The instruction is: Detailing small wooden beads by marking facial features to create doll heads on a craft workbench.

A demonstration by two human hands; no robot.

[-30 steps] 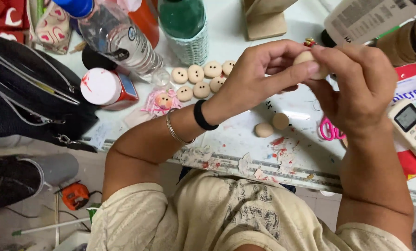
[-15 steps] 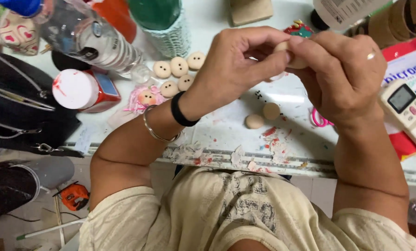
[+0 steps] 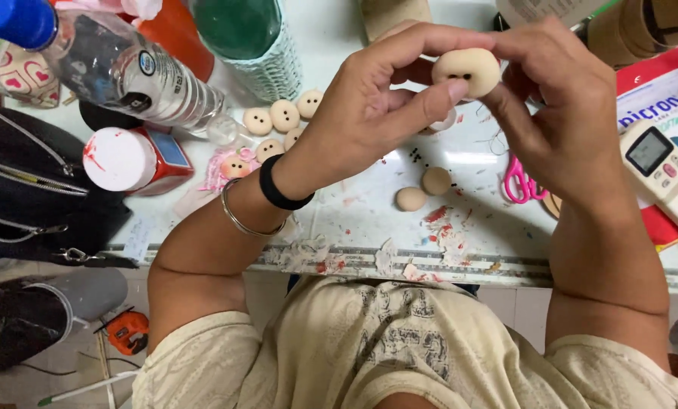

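A small beige clay ball (image 3: pixel 466 72) with two black dot eyes is held up between both hands above the table. My left hand (image 3: pixel 377 106) pinches it from the left with thumb and fingers. My right hand (image 3: pixel 559 113) grips it from the right. Several finished beige heads (image 3: pixel 282 117) with dot eyes lie on the white table beyond my left wrist. One head with pink hair (image 3: pixel 233 167) rests beside them. Two plain beige balls (image 3: pixel 424 189) lie on the table below my hands, near some tiny black beads (image 3: pixel 416 157).
A clear plastic bottle (image 3: pixel 119 68) lies at the left beside a red jar with a white lid (image 3: pixel 127 159). A green bottle (image 3: pixel 252 38) stands behind. A black bag (image 3: pixel 28 197) sits far left. Pink scissors (image 3: pixel 517 182) and a white remote (image 3: pixel 661 170) lie at the right.
The view has shifted closer to my hands. Both hands keep hold of the clay ball, turning it so the two black eyes face up.
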